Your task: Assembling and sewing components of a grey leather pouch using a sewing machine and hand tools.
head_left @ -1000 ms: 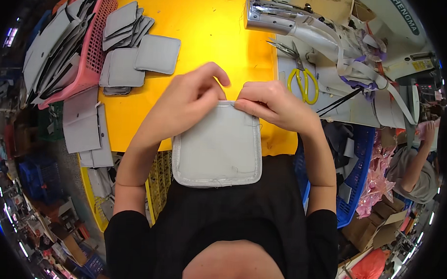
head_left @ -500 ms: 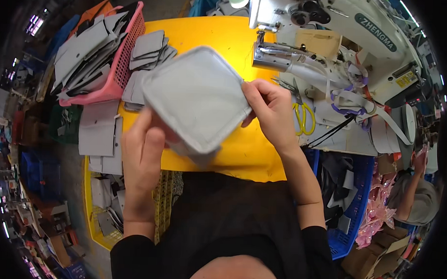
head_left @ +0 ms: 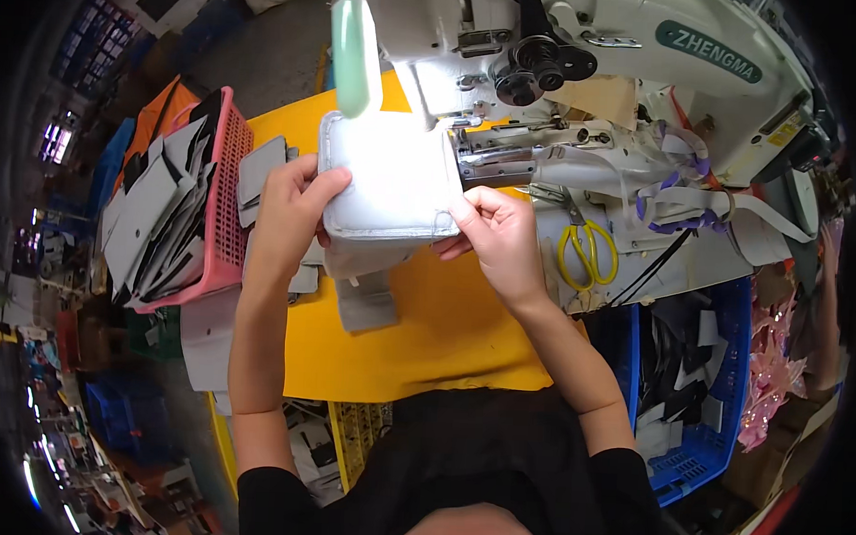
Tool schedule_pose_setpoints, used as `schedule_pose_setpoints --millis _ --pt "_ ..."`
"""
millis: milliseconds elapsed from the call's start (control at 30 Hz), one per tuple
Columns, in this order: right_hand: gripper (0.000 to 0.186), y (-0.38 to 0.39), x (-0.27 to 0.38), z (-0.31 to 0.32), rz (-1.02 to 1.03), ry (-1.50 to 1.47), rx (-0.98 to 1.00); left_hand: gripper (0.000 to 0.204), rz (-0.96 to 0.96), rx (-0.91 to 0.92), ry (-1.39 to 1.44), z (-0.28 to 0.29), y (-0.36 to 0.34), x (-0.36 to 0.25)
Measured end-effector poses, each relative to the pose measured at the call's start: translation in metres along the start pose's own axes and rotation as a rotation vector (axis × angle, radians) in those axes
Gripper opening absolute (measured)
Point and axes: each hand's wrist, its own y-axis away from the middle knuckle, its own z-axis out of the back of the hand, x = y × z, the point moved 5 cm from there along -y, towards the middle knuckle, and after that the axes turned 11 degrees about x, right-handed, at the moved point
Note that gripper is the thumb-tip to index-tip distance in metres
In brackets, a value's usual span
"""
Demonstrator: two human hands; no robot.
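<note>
A grey square fabric piece (head_left: pixel 384 186) with rounded corners and a raised, piped edge is held up in front of the sewing machine (head_left: pixel 526 153). My left hand (head_left: pixel 298 202) grips its left side, thumb on top and fingers curled behind. At the lower right corner, my right hand (head_left: pixel 495 246) pinches the edge between thumb and fingers. More grey fabric hangs below the square, with a flap (head_left: pixel 366 303) over the yellow table surface (head_left: pixel 454 334). The far right edge of the piece is close to the machine's metal bed; glare hides whether they touch.
Yellow-handled scissors (head_left: pixel 587 254) lie right of my right hand. A pink basket (head_left: pixel 225 199) of grey panels stands at the left, beside stacked grey pieces (head_left: pixel 262 172). A blue crate (head_left: pixel 715 410) of scraps is at lower right. A green-white lamp (head_left: pixel 352 62) hangs near the machine.
Both hands have brought the grey piece farther forward, up to the machine, and turned it nearly square-on. My left hand has closed on its left side. The view has shifted too.
</note>
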Motion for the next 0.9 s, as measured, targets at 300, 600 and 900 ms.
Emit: schedule_pose_setpoints --millis 300,600,900 --pt "0.021 -0.010 0.012 0.010 0.068 0.001 -0.104 0.023 -0.078 -0.020 -0.014 -0.008 -0.029 -0.016" --pt "0.028 0.001 0.013 0.022 -0.167 0.173 0.037 0.021 -0.072 0.008 -0.072 -0.013 -0.019 -0.028" --pt "0.026 -0.014 0.014 0.013 -0.104 0.107 0.026 0.021 -0.154 -0.024 -0.227 -0.002 -0.049 -0.039"
